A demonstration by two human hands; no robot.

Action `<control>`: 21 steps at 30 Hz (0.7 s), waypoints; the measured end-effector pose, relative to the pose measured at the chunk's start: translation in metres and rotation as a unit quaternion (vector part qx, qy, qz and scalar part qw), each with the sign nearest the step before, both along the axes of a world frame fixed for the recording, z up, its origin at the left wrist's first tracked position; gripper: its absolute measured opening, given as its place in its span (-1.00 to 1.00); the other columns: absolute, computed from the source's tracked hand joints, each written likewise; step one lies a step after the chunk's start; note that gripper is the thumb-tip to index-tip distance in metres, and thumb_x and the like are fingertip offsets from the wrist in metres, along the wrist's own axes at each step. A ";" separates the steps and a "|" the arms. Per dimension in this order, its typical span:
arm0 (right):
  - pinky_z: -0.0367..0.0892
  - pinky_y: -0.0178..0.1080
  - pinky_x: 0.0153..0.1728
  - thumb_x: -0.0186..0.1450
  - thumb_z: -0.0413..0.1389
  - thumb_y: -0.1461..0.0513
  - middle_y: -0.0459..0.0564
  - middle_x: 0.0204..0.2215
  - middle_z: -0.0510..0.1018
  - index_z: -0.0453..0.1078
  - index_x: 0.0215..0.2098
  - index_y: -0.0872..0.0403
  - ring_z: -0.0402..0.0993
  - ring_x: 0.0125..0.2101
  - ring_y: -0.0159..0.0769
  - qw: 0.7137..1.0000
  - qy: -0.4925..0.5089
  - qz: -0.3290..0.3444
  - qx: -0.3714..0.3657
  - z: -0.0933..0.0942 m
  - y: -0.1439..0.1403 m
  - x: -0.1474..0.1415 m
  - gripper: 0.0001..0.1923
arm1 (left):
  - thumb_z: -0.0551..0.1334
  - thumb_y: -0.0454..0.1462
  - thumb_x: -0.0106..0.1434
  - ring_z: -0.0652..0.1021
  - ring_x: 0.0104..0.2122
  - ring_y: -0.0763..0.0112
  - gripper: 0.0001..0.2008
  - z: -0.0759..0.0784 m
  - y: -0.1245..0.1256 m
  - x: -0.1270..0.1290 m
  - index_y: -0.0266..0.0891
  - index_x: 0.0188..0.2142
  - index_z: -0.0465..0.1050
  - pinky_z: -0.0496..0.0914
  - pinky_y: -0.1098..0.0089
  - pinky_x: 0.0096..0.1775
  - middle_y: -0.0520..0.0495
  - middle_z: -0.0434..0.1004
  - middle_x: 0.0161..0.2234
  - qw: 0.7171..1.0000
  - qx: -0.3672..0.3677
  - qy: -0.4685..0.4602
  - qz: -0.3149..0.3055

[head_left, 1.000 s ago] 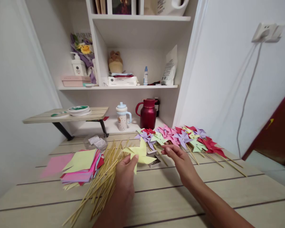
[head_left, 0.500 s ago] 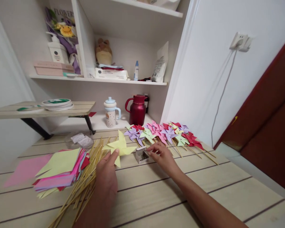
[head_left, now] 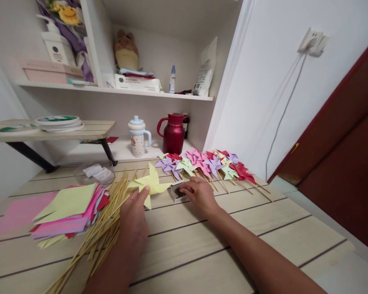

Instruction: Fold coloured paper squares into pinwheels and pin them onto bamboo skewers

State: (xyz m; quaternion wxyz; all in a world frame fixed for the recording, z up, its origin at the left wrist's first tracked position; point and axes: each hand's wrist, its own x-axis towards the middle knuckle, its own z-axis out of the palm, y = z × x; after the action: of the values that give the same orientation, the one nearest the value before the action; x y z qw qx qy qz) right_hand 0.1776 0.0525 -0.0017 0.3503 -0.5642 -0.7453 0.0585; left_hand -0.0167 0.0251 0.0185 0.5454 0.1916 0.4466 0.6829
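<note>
A yellow paper pinwheel (head_left: 153,183) is pinched in my left hand (head_left: 134,216), the thumb pressed on its centre. My right hand (head_left: 201,196) has its fingertips together at the opening of a small open box (head_left: 176,193). Dark little pieces show inside that box; what the fingertips grip, if anything, is too small to make out. Beneath and beside my left forearm lie loose thin wooden sticks (head_left: 106,222). Finished pinwheels on sticks (head_left: 214,165) in red, pink, purple, green and yellow lie behind my right hand.
A stack of coloured paper squares (head_left: 66,204) lies at the left, near a clear plastic container (head_left: 95,172). A small raised stand (head_left: 101,130) holds white rolls. At the back stand a lidded cup (head_left: 138,143) and a red jug (head_left: 173,136).
My right hand's fingertips have moved from the box's edge into its opening. My left hand still holds the yellow pinwheel. The view has shifted slightly.
</note>
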 end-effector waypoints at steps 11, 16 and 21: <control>0.24 -0.28 -0.36 0.24 0.15 0.27 -0.08 -0.34 0.66 0.62 -0.37 -0.10 0.53 -0.31 -0.21 0.993 -0.103 0.015 -0.052 0.001 0.003 -0.010 -0.80 | 0.31 -0.43 0.16 0.62 -0.24 0.42 -0.88 0.001 -0.003 0.002 -0.29 -0.30 0.60 0.45 0.44 -0.11 -0.09 0.67 -0.29 1.000 0.004 -0.005 -0.006; 0.16 -0.27 -0.44 0.22 0.12 0.30 -0.04 -0.32 0.67 0.60 -0.41 -0.07 0.52 -0.31 -0.17 0.988 -0.140 0.008 -0.063 0.006 0.004 -0.016 -0.79 | 0.33 -0.41 0.15 0.63 -0.27 0.38 -0.90 0.002 -0.006 0.005 -0.31 -0.30 0.60 0.47 0.41 -0.15 -0.12 0.67 -0.30 1.000 0.006 -0.010 -0.016; 0.10 -0.26 -0.46 0.17 0.11 0.36 0.02 -0.35 0.64 0.58 -0.45 -0.01 0.50 -0.33 -0.17 0.984 -0.159 0.017 -0.074 0.006 0.004 -0.020 -0.78 | 0.33 -0.40 0.15 0.63 -0.27 0.38 -0.90 0.001 -0.005 0.004 -0.32 -0.31 0.60 0.47 0.42 -0.16 -0.12 0.67 -0.29 1.000 0.005 -0.013 -0.015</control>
State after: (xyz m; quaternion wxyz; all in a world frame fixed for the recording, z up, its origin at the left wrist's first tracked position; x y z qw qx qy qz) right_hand 0.1575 0.0560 0.0046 0.1830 -0.5781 -0.7947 0.0289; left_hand -0.0127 0.0200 0.0192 0.5600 0.1922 0.4330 0.6796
